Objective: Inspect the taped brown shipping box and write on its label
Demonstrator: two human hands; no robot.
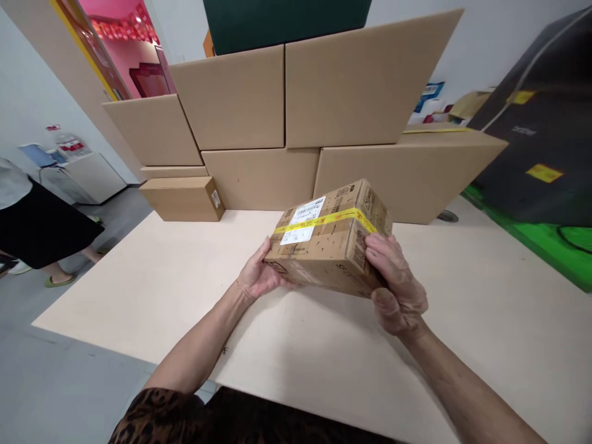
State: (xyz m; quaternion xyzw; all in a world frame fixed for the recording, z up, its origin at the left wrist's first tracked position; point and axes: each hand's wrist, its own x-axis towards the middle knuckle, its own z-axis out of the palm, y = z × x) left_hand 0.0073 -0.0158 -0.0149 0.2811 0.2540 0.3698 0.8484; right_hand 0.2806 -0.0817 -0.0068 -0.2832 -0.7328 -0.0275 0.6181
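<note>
Between my two hands is a brown cardboard box [319, 271], tilted above the table. Yellow tape runs across its top, over a white shipping label [303, 221]. My left hand [261, 271] grips the box's near left corner, with its fingers reaching underneath and partly hidden. Against the right end face, my right hand [396, 283] presses with bent fingers, and its thumb sits near the lower corner. Some thin clear film seems to cover this hand. The underside of the box cannot be seen.
Large cardboard boxes [342, 86] are stacked along the back of the pale table [185, 271], topped by a dark green box [287, 21]. A smaller carton [185, 200] stands at the back left. Beyond the left edge is a person in a black skirt [41, 216]. A dark bulky object [531, 135] stands at right.
</note>
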